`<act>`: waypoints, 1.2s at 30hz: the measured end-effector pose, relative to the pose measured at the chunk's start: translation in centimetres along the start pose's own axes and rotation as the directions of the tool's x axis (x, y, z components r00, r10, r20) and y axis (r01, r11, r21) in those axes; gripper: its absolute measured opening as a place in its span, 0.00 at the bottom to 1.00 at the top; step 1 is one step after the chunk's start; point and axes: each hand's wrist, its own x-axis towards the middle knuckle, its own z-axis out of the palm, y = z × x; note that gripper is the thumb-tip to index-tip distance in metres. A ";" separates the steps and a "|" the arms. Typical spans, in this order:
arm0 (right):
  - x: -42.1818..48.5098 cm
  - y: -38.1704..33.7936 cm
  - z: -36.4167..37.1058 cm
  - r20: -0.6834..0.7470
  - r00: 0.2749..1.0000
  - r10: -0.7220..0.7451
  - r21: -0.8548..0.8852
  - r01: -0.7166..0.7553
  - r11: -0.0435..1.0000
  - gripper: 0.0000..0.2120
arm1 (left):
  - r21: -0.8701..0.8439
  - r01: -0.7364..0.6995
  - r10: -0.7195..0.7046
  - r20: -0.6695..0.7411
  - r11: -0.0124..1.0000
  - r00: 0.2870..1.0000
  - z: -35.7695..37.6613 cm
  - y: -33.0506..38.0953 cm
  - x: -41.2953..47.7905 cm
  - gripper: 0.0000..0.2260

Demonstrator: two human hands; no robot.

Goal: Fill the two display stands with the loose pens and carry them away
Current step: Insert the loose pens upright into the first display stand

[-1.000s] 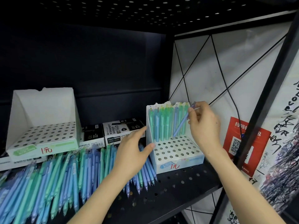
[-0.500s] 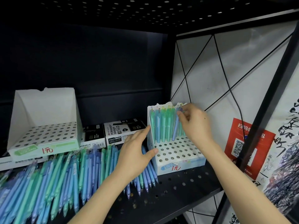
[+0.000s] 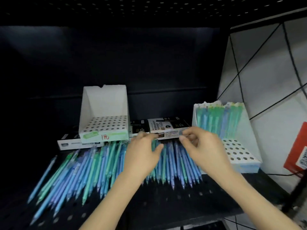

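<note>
Left hand [image 3: 142, 156] flat, fingers straight, over loose pens [image 3: 93, 165] on shelf [image 3: 166, 205]. Right hand [image 3: 202, 150] curled — grip blurred, cannot tell.

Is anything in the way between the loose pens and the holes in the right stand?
Nothing visible is. The loose pens lie right beside the right stand, and its front holes are open; only its back row holds pens.

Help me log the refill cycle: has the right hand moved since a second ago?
Yes. Against the right stand, the right hand has moved left and down, off the standing pens at its back to the loose pens beside it.
</note>
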 end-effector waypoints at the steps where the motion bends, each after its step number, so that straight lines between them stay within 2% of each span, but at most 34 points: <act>1: -0.2 -0.6 1.1 0.091 0.996 -0.015 0.002 0.015 1.000 0.12 | 0.064 0.036 -0.036 -0.008 0.997 0.999 -0.9 -1.3 -0.6 0.18; 4: -0.3 -2.0 3.9 0.230 0.973 -0.037 -0.019 0.043 0.999 0.18 | 0.258 0.188 -0.187 -0.028 0.948 0.982 -3.2 -5.3 -2.3 0.21; 7: -0.1 -2.8 6.2 0.268 0.963 -0.035 -0.132 0.073 0.989 0.26 | 0.352 0.324 -0.340 -0.016 0.878 0.940 -4.7 -8.2 -3.3 0.27; 10: 0.3 -3.8 7.5 0.281 0.960 -0.003 -0.219 0.068 0.973 0.32 | 0.339 0.336 -0.375 0.056 0.879 0.925 -4.8 -9.6 -3.6 0.32; 14: 0.5 -5.1 8.6 0.320 0.947 0.028 -0.202 0.040 0.979 0.32 | 0.208 0.375 -0.395 0.067 0.903 0.916 -4.8 -9.7 -3.3 0.35; 17: 0.5 -5.5 9.1 0.330 0.943 0.054 -0.154 -0.002 0.988 0.30 | 0.028 0.449 -0.450 0.071 0.893 0.890 -5.0 -9.3 -3.1 0.36; 22: 0.9 -5.6 9.3 0.344 0.932 0.117 -0.091 -0.091 0.992 0.23 | -0.114 0.518 -0.506 0.117 0.848 0.855 -5.1 -9.5 -2.5 0.31; 26: 1.4 -5.6 9.3 0.363 0.917 0.164 0.021 -0.184 0.983 0.18 | -0.145 0.529 -0.512 0.137 0.836 0.848 -5.2 -9.6 -2.3 0.30; 28: 1.5 -5.4 9.1 0.375 0.910 0.176 0.098 -0.227 0.969 0.19 | -0.147 0.529 -0.509 0.152 0.836 0.847 -5.2 -9.7 -2.3 0.30; 32: 1.7 -4.7 8.9 0.395 0.889 0.233 0.297 -0.364 0.883 0.20 | -0.184 0.502 -0.484 0.137 0.845 0.864 -5.5 -10.1 -2.4 0.24; 36: 2.1 -4.5 8.4 0.482 0.831 0.276 0.438 -0.502 0.746 0.13 | -0.191 0.502 -0.485 0.131 0.844 0.865 -5.5 -10.7 -2.5 0.19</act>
